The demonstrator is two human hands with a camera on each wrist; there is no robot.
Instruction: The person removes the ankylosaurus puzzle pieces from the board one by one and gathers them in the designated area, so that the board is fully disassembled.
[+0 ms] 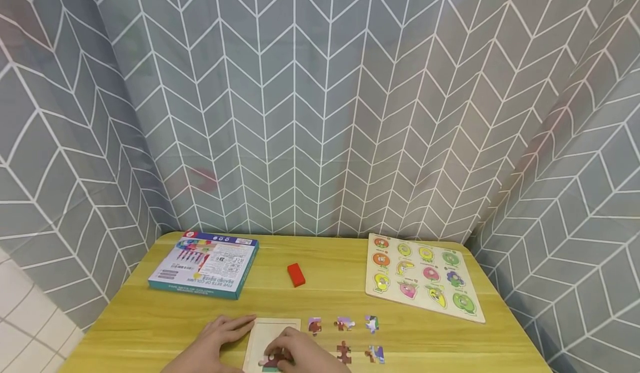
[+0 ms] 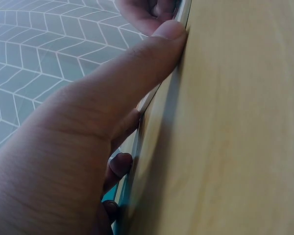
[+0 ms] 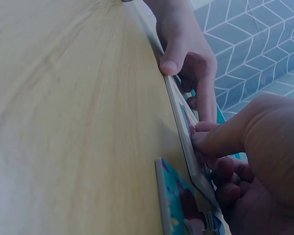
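Note:
A pale wooden puzzle tray [image 1: 275,325] lies at the table's near edge, with a dark red and teal jigsaw section [image 1: 270,369] in its lower part. My left hand [image 1: 212,344] rests along the tray's left side, its thumb [image 2: 152,51] straight against the near edge. Over the tray, my right hand [image 1: 302,352] has curled fingers and pinches a jigsaw piece, mostly hidden beneath them. In the right wrist view, thumb and forefinger [image 3: 206,139] meet low over the tray's surface. Right of the tray lie several loose jigsaw pieces [image 1: 344,352] in two rows.
A boxed bead set [image 1: 205,264] lies at the table's back left. Near the back middle is a red block [image 1: 296,274]. A wooden fruit puzzle board [image 1: 420,301] occupies the right side. Patterned curtains [image 1: 320,112] enclose the table's back and sides.

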